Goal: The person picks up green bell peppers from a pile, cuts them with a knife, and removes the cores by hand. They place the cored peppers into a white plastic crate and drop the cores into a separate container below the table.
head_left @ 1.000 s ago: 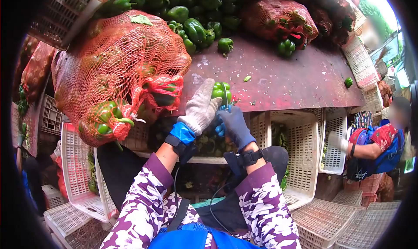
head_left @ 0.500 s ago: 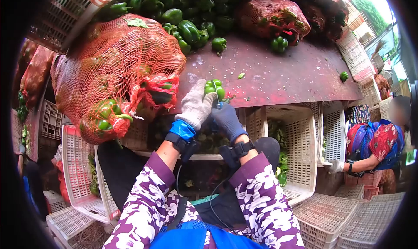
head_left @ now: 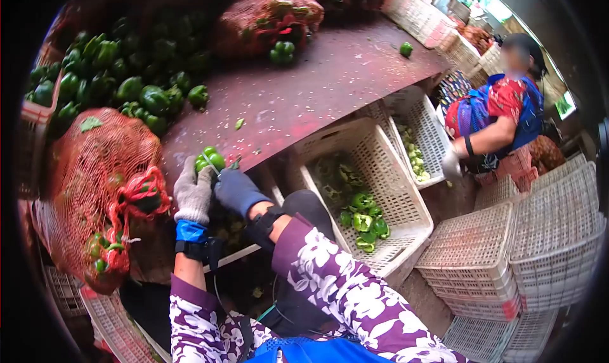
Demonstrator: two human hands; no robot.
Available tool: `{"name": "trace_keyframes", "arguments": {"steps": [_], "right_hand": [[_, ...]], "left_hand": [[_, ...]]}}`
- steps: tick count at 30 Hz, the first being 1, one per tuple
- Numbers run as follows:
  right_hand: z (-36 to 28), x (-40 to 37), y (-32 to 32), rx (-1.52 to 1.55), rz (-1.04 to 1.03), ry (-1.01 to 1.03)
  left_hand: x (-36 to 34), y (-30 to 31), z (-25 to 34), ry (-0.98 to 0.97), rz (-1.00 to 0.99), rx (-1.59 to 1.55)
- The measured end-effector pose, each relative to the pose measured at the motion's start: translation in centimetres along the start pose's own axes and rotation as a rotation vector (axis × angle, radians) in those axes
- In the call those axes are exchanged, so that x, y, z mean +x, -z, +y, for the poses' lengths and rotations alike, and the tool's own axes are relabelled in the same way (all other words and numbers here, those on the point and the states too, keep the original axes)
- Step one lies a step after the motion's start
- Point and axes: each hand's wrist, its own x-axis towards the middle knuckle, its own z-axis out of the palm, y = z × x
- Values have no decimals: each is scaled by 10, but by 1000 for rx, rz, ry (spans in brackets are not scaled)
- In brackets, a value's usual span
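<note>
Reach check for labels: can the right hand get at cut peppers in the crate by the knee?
Probably yes: the cut peppers lie uncovered in the crate, though the knee sits partly between. The right hand looks busy with a thin tool at a green pepper.

Head camera above nearby hands [head_left: 193, 192], facing forward-down (wide, slanted view).

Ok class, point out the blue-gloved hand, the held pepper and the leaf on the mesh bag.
Blue-gloved right hand [head_left: 236, 192]: head view, back of the glove.
Held pepper [head_left: 217, 157]: head view, right side.
Leaf [head_left: 91, 123]: head view, its middle.
</note>
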Motion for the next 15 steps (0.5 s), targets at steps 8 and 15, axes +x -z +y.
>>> {"name": "trace_keyframes", "arguments": {"steps": [8,15], "right_hand": [[-1,-2,-2,86,5,-72],[-2,-12,-4,60,80,-58]], "left_hand": [[-5,4,17,-10,-35,-37],[7,-8,-4,4,24,23]]}}
